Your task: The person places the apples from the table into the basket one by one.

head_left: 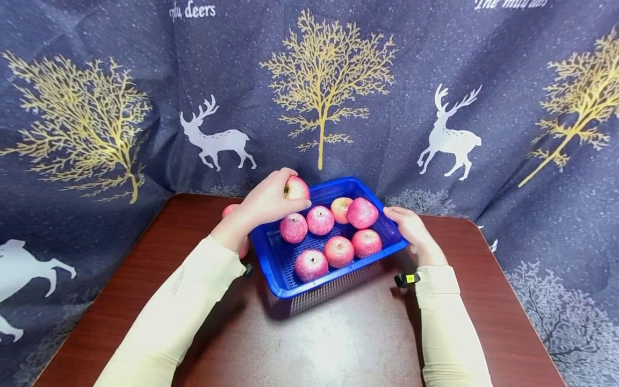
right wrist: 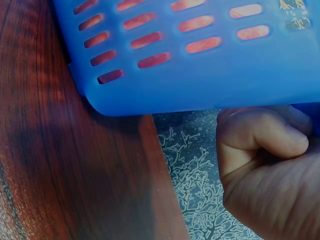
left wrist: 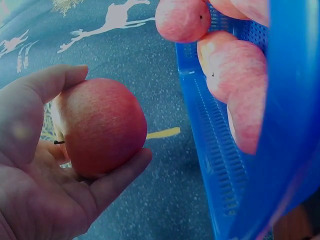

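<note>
A blue plastic basket (head_left: 282,293) sits on the table, turned at a slant, with several red apples (head_left: 311,265) inside. My left hand (head_left: 271,199) holds another apple (left wrist: 105,127) between thumb and fingers, raised over the basket's back left part; its stem points toward the palm. On the right, my right hand (head_left: 411,228) grips the basket's side rim, the thumb on top and the other fingers mostly hidden beneath. In the right wrist view its curled fingers lie against the basket's edge, and apples show red through the slots.
More apples (head_left: 231,209) lie outside the basket at its left, partly covered by my left forearm. The table (head_left: 309,344) is reddish-brown wood. Behind it hangs a dark blue cloth (head_left: 290,140) printed with deer and trees. A black strap device (head_left: 407,279) is at my right wrist.
</note>
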